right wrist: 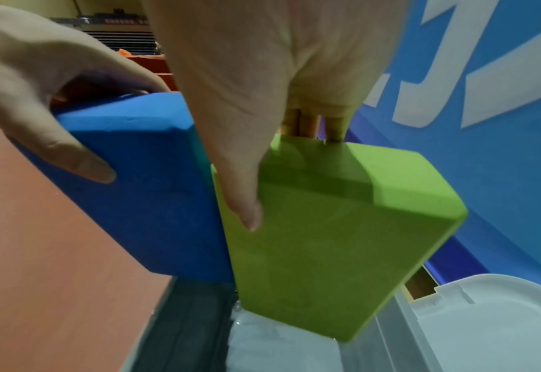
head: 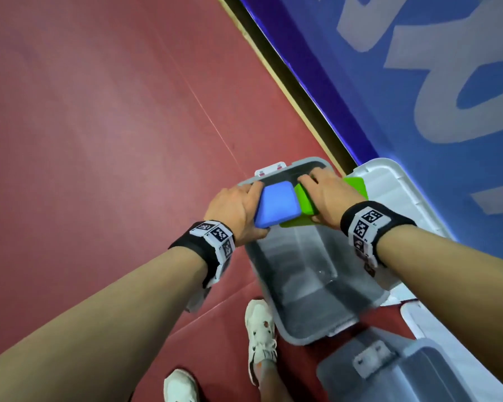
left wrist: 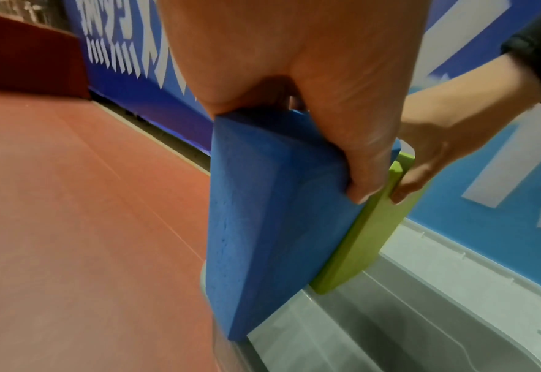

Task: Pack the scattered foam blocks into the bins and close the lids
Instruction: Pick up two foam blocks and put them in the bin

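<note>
- Blue block (head: 278, 203): thick foam slab with rounded corners, matte, finely pitted surface in the left wrist view; gripped by the left hand (head: 236, 211), fingers over its far end and thumb on its near face.
- Green block (head: 304, 203): same slab shape, lime colour; gripped by the right hand (head: 325, 198), thumb laid along its broad face, fingers curled over the top edge.
- Both blocks pressed side by side, held on end above the far part of the open clear bin (head: 308, 288); lower ends level with or just inside the rim, cannot tell which.
- White lid (head: 401, 198) hanging open on the right of the bin, against the blue wall banner (head: 418, 82).
- Head view only: second clear bin (head: 389, 369) near the bottom edge, white shoes (head: 260, 329) on the red floor (head: 99, 126), black wristbands (head: 363, 223) with square black-and-white code tags.
- Right wrist view only: green block's full broad face; three fingertips (right wrist: 335, 128) behind its top edge.
- Left wrist view only: blue block's narrow side and the green block's thin edge behind it.
- Banner lettering large, white, cropped; not readable.
</note>
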